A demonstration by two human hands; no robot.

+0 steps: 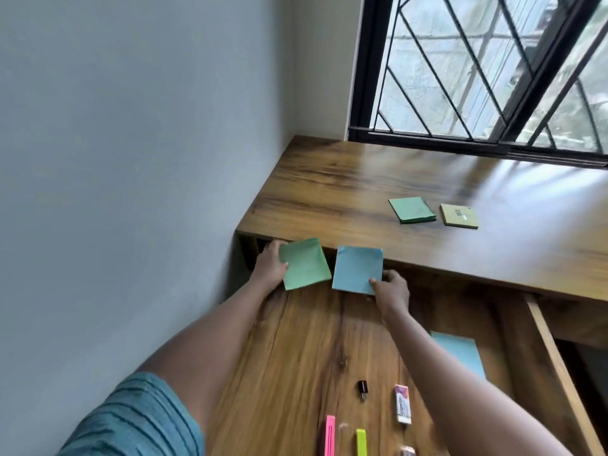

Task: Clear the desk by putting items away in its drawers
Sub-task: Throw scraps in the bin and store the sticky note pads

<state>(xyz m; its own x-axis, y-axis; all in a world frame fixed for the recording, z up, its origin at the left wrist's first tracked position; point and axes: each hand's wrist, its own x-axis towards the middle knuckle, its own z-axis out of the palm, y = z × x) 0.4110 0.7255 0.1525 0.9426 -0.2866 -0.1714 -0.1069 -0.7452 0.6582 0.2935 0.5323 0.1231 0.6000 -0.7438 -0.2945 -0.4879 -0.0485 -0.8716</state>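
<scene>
The fingers (285, 265) of the left hand (269, 269) pinch the near left edge of a green note pad (304, 264), thumb on top and the rest tucked underneath. The fingers (373, 282) of the right hand (393, 292) pinch the near right corner of a blue note pad (358, 269) the same way. Both pads are held flat and side by side, apart by a narrow gap, just in front of the counter (362, 179) edge and above the back of the open drawer (296, 350). Held by their near edges like this, they can be slid toward the drawer's rear, probably to leave the front free.

Nearer the person than the counter edge, the drawer floor already carries small things: a black clip (363, 389), an eraser (402, 404) in its printed sleeve, a pink highlighter (330, 436) and a yellow-green one (361, 442), laid roughly in a row. A blue sheet (460, 353) lies right of them, partly hidden by the right forearm.

Back from the counter edge, toward the window (477, 70), a dark green pad (412, 209) and a yellow pad (458, 216) lie just beside each other, not yet put away. I judge the task well under way, with those two left in view.
</scene>
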